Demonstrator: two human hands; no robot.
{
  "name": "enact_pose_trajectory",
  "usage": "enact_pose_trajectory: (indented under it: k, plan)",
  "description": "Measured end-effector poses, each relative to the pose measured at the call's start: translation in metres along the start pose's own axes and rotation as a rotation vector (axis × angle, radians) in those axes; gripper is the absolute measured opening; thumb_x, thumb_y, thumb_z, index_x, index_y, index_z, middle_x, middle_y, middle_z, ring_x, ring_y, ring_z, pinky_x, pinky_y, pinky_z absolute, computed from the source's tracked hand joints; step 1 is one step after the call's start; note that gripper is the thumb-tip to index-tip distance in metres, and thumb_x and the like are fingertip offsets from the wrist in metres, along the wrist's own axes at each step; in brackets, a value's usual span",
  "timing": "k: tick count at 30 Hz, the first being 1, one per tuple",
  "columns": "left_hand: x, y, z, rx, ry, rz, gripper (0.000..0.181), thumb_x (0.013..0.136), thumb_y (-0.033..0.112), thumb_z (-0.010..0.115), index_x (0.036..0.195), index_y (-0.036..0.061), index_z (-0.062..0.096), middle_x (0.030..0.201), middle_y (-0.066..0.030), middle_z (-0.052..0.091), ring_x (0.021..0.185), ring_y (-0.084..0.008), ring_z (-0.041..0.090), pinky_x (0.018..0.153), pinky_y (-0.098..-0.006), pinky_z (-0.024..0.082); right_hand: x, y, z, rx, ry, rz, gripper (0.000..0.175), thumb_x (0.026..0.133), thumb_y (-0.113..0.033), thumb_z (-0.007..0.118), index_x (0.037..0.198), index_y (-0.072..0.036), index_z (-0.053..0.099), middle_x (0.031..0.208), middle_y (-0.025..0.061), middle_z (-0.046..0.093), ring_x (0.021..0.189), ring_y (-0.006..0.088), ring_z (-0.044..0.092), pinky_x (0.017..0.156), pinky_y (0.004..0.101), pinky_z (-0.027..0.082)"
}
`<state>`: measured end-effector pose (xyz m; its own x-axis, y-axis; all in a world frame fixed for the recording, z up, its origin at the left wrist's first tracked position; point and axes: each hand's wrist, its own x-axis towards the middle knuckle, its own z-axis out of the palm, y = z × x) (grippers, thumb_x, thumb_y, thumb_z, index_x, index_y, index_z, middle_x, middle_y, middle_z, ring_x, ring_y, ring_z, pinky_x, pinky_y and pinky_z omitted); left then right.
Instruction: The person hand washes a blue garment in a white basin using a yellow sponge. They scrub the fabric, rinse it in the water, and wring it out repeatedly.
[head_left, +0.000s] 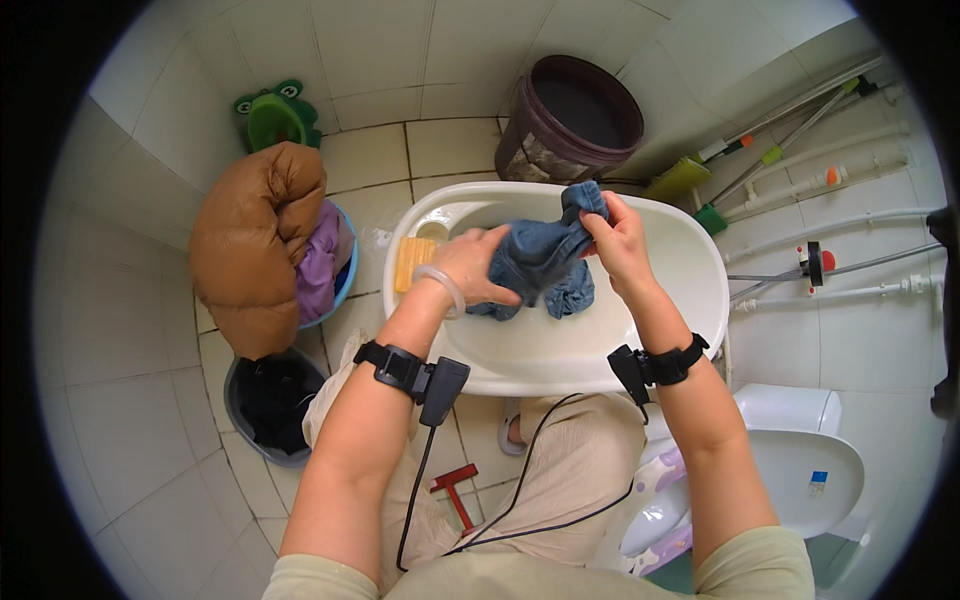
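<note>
A wet-looking blue denim garment (536, 251) is bunched up inside a white plastic tub (660, 352). Between thumb and fingers, my right hand (619, 236) pinches one end of the denim and lifts it above the tub. My left hand (472, 266) is spread over the garment's left side, thumb and fingers apart; whether the palm presses on the cloth is hard to tell. A pale bangle circles the left wrist. At the tub's left end, beside that wrist, sits a ridged yellow soap bar (414, 262).
A dark bucket of murky water (585, 105) stands behind the tub. To the left, a brown puffer jacket (255, 240) covers a blue basin (350, 262), near a grey basin (240, 405). Mops (780, 142) and pipes line the right wall above a toilet (802, 480). Cables cross my lap.
</note>
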<state>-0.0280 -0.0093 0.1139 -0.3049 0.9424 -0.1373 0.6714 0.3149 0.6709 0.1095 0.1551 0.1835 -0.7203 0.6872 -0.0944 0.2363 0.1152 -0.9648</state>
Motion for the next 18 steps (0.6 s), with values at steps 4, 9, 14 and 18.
enact_pose_trajectory:
  k: [4,9,14,18]
  plan:
    - [0.007,0.021,0.046,-0.678,0.251,0.157,0.1,0.066,0.04,0.085,0.144,0.0058,0.032,0.123,-0.0134,0.057,0.116,-0.0234,0.053,0.099,-0.0352,0.042,-0.006,-0.005,0.03,0.01,-0.089,0.12,0.02,0.084,-0.01,0.06,0.102,-0.003,0.061,0.083,0.0021,0.06,0.066,0.0085,0.056,0.049,0.0245,0.048]
    - [-0.003,-0.023,0.101,-1.363,0.261,-0.491,0.026,0.078,0.01,0.064,0.103,0.0028,0.064,0.09,-0.0045,0.066,0.081,-0.0157,0.064,0.073,-0.0306,0.051,0.018,0.017,0.084,-0.077,-0.467,0.345,0.026,0.087,-0.015,0.063,0.108,-0.001,0.058,0.093,0.0106,0.063,0.076,0.0168,0.065,0.058,0.0294,0.056]
    - [-0.071,-0.049,0.161,-1.71,-0.031,-0.804,0.003,0.076,0.007,0.061,0.079,0.008,0.061,0.077,-0.0034,0.062,0.069,-0.0199,0.063,0.06,-0.0348,0.052,0.05,0.072,0.17,-0.588,-0.636,0.371,0.072,0.082,-0.036,0.07,0.136,0.001,0.041,0.108,0.0222,0.064,0.083,0.0274,0.068,0.061,0.0368,0.057]
    - [-0.105,-0.049,0.187,-1.449,-0.013,-0.771,0.007,0.068,0.007,0.065,0.073,0.0043,0.06,0.071,-0.0032,0.055,0.064,-0.0178,0.051,0.058,-0.032,0.042,0.054,0.125,0.235,-1.012,-0.669,0.181,0.106,0.076,-0.05,0.072,0.148,0.005,0.017,0.123,0.0295,0.057,0.1,0.0379,0.064,0.083,0.0429,0.053]
